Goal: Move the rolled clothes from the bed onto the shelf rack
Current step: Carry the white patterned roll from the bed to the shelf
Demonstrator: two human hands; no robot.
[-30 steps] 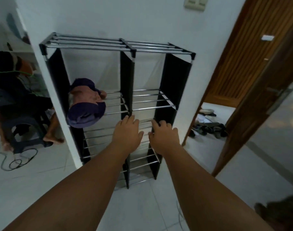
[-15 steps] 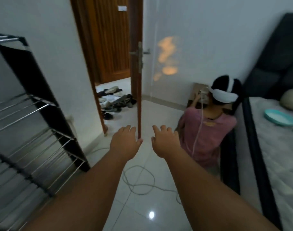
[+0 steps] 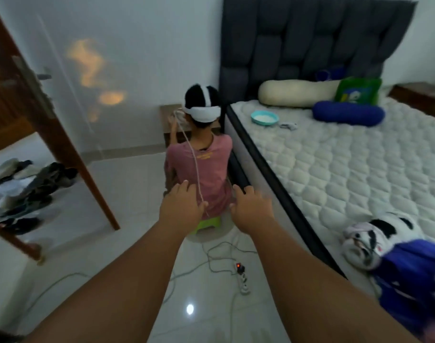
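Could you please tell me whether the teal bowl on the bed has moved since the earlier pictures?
No. The teal bowl lies near the mattress edge just before the cream bolster, as earlier; only the view has turned.

**What the view cuts off, blurs or hides by the bed**

The blue rolled bundle (image 3: 409, 276) runs off the right edge and is smeared, so its folds are unreadable. The black-and-white bundle (image 3: 375, 241) just beside it is blurred too. The bed (image 3: 335, 169) is cut off at the right. A grey object (image 3: 288, 125) near the teal bowl (image 3: 264, 118) is too small to name. The green stool (image 3: 207, 222) is mostly hidden under the seated person (image 3: 199, 164) and behind the left hand (image 3: 180, 209).
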